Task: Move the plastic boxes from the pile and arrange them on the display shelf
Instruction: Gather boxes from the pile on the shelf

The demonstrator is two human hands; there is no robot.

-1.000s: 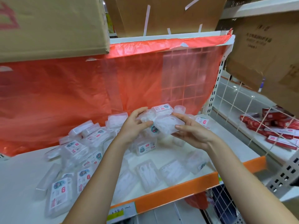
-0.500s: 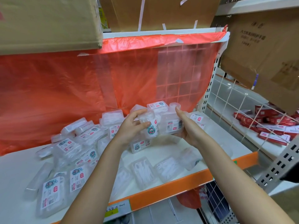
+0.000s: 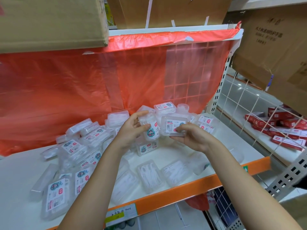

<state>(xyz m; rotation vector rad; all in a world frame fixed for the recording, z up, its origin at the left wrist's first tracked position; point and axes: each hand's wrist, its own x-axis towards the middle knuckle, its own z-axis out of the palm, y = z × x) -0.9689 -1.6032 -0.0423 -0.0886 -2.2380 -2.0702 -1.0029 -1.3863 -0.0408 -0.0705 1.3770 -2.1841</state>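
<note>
**Plastic boxes: one in each hand, above the pile**

Plastic boxes point(image 3: 93, 146) heaped loose on display shelf point(image 3: 20, 180), mostly left and centre, a few flat near the front edge. Left hand point(image 3: 131, 131) wrapped around clear box with cartoon sticker point(image 3: 150, 128), thumb across the front, box held on end. Right hand point(image 3: 192, 136) gripping flat box with barcode label point(image 3: 173, 126), thumb on the label, fingers underneath. Both boxes held side by side, just above the pile.

Labels: white stickers with barcode, small red badge, round cartoon figure. Print too small and blurred to read. Price tag point(image 3: 121, 213) on the orange shelf lip point(image 3: 182, 188) handwritten, illegible. Cardboard carton point(image 3: 274, 39) upper right carries printed characters, not legible.

Surface: white shelf board, orange front edge. Red plastic sheet point(image 3: 66, 83) taped across the back, wire grid faintly visible through it at right. More cartons on the shelf above. Neighbouring bay behind wire mesh holds red packets point(image 3: 282, 128).

Box contents only partly visible: white floss-pick shapes in front-row boxes. Back of pile masked by hands. Lower shelf cut off by frame.
</note>
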